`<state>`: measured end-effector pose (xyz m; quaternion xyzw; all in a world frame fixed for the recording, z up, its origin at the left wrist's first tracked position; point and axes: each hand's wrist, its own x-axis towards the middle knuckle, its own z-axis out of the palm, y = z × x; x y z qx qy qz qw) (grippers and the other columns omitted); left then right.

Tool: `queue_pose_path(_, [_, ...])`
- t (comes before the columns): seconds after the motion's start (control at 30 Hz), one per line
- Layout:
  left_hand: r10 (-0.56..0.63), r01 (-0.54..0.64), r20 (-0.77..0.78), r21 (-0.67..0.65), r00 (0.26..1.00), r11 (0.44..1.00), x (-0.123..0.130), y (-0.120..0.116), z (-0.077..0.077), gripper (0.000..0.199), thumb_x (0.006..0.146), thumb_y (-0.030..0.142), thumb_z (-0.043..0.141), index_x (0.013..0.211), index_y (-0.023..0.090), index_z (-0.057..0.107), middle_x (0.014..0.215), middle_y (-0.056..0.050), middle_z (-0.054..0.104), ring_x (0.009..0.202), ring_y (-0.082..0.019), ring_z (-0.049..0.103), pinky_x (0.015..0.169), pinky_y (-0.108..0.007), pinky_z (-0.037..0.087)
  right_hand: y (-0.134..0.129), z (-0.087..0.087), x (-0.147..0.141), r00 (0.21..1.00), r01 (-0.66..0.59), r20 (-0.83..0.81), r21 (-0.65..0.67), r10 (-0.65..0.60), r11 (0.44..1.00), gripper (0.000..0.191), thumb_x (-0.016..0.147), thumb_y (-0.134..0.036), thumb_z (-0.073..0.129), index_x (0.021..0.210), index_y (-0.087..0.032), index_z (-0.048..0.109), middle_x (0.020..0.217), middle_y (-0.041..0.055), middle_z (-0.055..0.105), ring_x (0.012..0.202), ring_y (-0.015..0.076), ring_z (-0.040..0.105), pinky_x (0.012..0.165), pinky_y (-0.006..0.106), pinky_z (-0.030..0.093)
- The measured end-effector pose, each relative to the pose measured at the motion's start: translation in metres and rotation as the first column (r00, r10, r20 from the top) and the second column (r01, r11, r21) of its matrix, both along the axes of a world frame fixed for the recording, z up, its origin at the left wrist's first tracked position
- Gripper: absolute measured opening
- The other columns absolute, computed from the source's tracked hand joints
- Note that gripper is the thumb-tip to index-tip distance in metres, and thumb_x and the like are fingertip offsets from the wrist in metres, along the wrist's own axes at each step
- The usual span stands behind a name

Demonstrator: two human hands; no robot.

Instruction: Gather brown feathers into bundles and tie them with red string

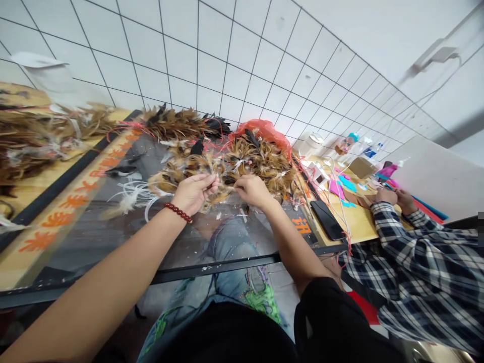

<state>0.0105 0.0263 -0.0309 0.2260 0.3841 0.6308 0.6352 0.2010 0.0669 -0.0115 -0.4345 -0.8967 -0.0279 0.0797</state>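
left hand point(193, 192) pinched on brown feathers point(242, 164) | right hand point(251, 190) pinching same clump, hands near each other | glass table point(113, 237) beneath | phone point(327, 220) well right

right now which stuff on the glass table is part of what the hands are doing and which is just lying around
In hand:
left hand
right hand
brown feather pile

Lying about:
white feathers
black feather
red plastic bag
black phone
co-worker's plaid sleeve
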Motion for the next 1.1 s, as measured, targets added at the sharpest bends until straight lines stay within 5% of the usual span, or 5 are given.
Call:
queue_pose_path(0.13, [-0.016,0.015,-0.050,-0.022,0.999,1.000,0.001,-0.002,-0.002,0.005,0.072,0.002,0.075,0.072,0.006,0.071,0.073,-0.011,0.072,0.064,-0.012,0.069,0.061,-0.017,0.057,-0.005,0.006,0.008,0.995,-0.018,-0.098,0.086,0.026,0.996,0.024,0.097,-0.021,0.045,0.106,-0.019,0.067,0.095,0.0049,0.071,0.093,0.0178,0.061,0.080,0.027,0.035])
queue_pose_path(0.5, [-0.216,0.187,-0.163,-0.175,0.963,0.967,0.007,-0.008,0.003,0.013,0.080,0.000,0.065,0.069,0.005,0.072,0.068,-0.012,0.071,0.063,-0.013,0.069,0.060,-0.019,0.057,-0.023,-0.001,-0.011,0.971,-0.237,0.057,0.290,0.231,0.927,0.035,0.102,-0.030,0.036,0.107,-0.020,0.070,0.099,0.0094,0.065,0.098,0.0238,0.049,0.091,0.039,0.028])
queue_pose_path(0.8, [-0.135,0.114,-0.194,-0.114,0.972,0.987,0.007,-0.008,0.001,0.005,0.071,0.003,0.076,0.070,0.006,0.072,0.069,-0.011,0.071,0.062,-0.013,0.068,0.058,-0.019,0.055,-0.023,-0.001,-0.011,0.978,-0.162,-0.099,0.206,0.185,0.965,0.036,0.103,-0.026,0.033,0.110,-0.023,0.068,0.108,0.0071,0.066,0.106,0.0202,0.050,0.096,0.034,0.026])
queue_pose_path(1.0, [-0.300,0.266,-0.282,-0.152,0.911,0.952,0.004,-0.008,-0.001,0.005,0.069,0.006,0.078,0.072,0.005,0.074,0.069,-0.014,0.071,0.056,-0.013,0.065,0.052,-0.019,0.053,-0.019,-0.004,-0.010,0.975,-0.159,-0.130,0.164,0.181,0.974,0.034,0.102,-0.028,0.037,0.109,-0.023,0.069,0.110,0.0059,0.067,0.106,0.0195,0.051,0.098,0.034,0.025])
queue_pose_path(1.1, [-0.325,0.293,-0.338,-0.144,0.883,0.945,0.001,-0.007,-0.001,0.007,0.068,0.007,0.080,0.068,0.006,0.073,0.063,-0.011,0.069,0.051,-0.012,0.061,0.048,-0.020,0.051,-0.014,-0.004,-0.005,0.984,-0.035,-0.168,0.162,0.063,0.986,0.033,0.102,-0.029,0.037,0.112,-0.023,0.069,0.110,0.0073,0.067,0.107,0.0209,0.052,0.097,0.035,0.027])
